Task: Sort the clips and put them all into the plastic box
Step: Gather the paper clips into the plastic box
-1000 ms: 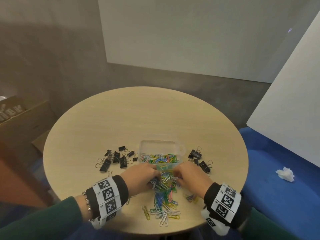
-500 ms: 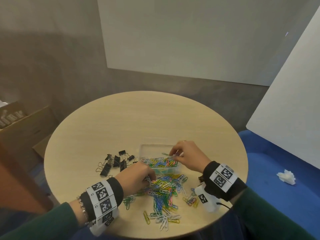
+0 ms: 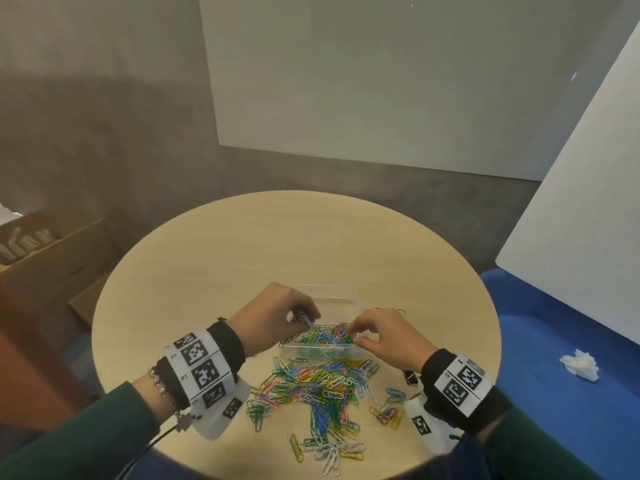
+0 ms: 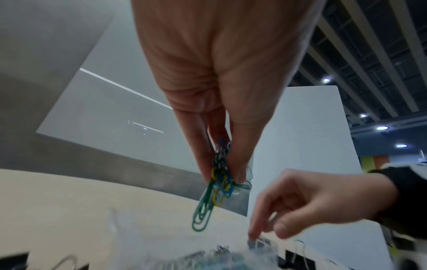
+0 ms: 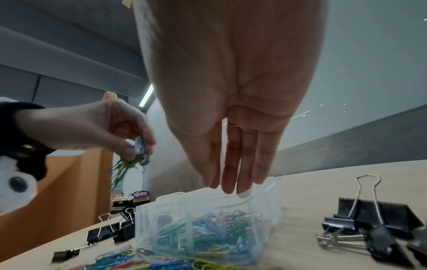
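Note:
A clear plastic box [image 3: 323, 351] on the round table [image 3: 277, 244] holds many coloured paper clips. My left hand [image 3: 304, 318] hovers above the box's left side and pinches a bunch of coloured paper clips [image 4: 213, 197] that dangles from thumb and fingers. My right hand [image 3: 353, 332] hangs over the box's right side, its fingers [image 5: 231, 173] straight and pointing down, holding nothing. A loose pile of paper clips [image 3: 318, 389] lies in front of the box. Black binder clips [image 5: 374, 215] lie to the box's right, and more binder clips [image 5: 110, 232] to its left.
A cardboard box [image 3: 45, 251] stands on the floor at the left. At the right a blue seat [image 3: 554, 403] carries a crumpled tissue [image 3: 580, 363]. White boards stand behind and to the right. The table's near edge is close to my wrists.
My left hand has risen from the loose pile with a bunch of paper clips and now hangs over the box. My right hand has drawn back towards the box's near right side.

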Motion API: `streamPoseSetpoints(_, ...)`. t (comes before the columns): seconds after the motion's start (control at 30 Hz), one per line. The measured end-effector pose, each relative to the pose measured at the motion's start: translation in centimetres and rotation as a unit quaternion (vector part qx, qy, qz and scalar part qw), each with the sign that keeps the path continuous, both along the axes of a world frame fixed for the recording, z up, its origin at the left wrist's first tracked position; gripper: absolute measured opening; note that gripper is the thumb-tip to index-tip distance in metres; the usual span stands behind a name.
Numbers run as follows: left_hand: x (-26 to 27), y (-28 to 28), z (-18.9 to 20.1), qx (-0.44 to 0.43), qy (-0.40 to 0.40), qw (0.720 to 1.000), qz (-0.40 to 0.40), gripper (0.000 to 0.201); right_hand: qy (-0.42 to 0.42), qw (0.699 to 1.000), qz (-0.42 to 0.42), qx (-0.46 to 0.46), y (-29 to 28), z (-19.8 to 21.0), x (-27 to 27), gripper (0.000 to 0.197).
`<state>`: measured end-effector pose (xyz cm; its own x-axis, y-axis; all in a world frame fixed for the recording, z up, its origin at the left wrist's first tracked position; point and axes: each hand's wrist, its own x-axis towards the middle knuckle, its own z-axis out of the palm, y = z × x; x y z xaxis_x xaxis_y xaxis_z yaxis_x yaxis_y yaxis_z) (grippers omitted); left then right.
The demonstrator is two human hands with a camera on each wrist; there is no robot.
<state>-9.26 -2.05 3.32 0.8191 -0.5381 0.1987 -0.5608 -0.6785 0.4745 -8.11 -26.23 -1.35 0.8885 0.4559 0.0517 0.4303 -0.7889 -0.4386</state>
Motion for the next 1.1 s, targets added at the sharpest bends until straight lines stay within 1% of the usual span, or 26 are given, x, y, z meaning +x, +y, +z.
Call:
streamPoseSetpoints(0.1,1.6,-0.4,0.6,-0.013,-0.021,1.0,0.017,0.017,-0.01,1.0,0.002,0.009,-0.2,0.0,-0.1,0.02)
streamPoseSetpoints(0.17,2.5,-0.9,0.2,-0.006,-0.026,0.999,0.022,0.017,-0.019,1.0,0.001,0.014,-0.2,0.1,-0.2,0.019)
streamPoseSetpoints(0.2,2.8,-1.1,-0.2,0.004,-0.02,1.0,0.021,0.017,-0.021,1.0,0.001,0.016,-0.2,0.1,-0.3,0.02)
streamPoseSetpoints(0.33,3.1,-1.7,-2.2,0.06,0.044,0.997,-0.008,0.019,-0.037,0.999,0.005,0.016,-0.3,0.0,-0.9,0.02)
streamPoseSetpoints(0.47,2.7,-1.4,-2.9,0.066,0.031,0.997,-0.018,0.025,-0.066,0.997,0.022,0.021,-0.4,0.1,-2.5,0.019)
streamPoseSetpoints(0.57,2.3,-1.0,-2.9,0.072,0.036,0.997,-0.019,0.028,-0.054,0.997,0.054,0.006,0.4,0.0,-4.0,0.02)
streamPoseSetpoints(0.63,2.1,-0.7,-3.0,0.078,0.04,0.996,-0.019,0.029,-0.041,0.997,0.071,-0.016,1.2,-0.2,-4.9,0.026)
streamPoseSetpoints(0.67,1.9,-0.6,-3.0,0.079,0.038,0.996,-0.021,0.028,-0.031,0.996,0.076,-0.035,1.6,-0.3,-5.2,0.033)
streamPoseSetpoints(0.77,1.0,-0.7,-2.8,0.074,0.025,0.996,-0.035,0.026,0.008,0.99,0.084,-0.112,2.5,-0.9,-5.5,0.063)
streamPoseSetpoints(0.8,0.6,-0.9,-2.7,0.069,0.022,0.997,-0.04,0.026,0.016,0.987,0.083,-0.136,2.7,-1.1,-5.5,0.069)
streamPoseSetpoints(0.83,0.3,-1.0,-2.7,0.061,0.02,0.997,-0.044,0.025,0.018,0.985,0.081,-0.153,2.9,-1.4,-5.5,0.071)
streamPoseSetpoints(0.87,-0.1,-1.1,-2.7,0.054,0.018,0.997,-0.047,0.025,0.014,0.983,0.08,-0.162,3.0,-1.7,-5.5,0.068)
streamPoseSetpoints(0.9,-0.5,-1.3,-2.7,0.048,0.015,0.998,-0.049,0.025,0.008,0.983,0.079,-0.166,3.2,-2.0,-5.4,0.061)
streamPoseSetpoints(1.0,-1.5,-1.4,-3.6,0.052,0.014,0.997,-0.058,0.023,0.003,0.986,0.069,-0.149,3.3,-2.3,-5.1,0.026)
streamPoseSetpoints(1.03,-1.9,-1.3,-4.0,0.063,0.013,0.996,-0.059,0.023,0.007,0.989,0.062,-0.137,3.2,-2.4,-4.9,0.018)
streamPoseSetpoints(1.1,-2.5,-1.1,-4.6,0.085,0.006,0.995,-0.056,0.023,0.021,0.992,0.045,-0.118,2.7,-2.4,-4.5,0.01)
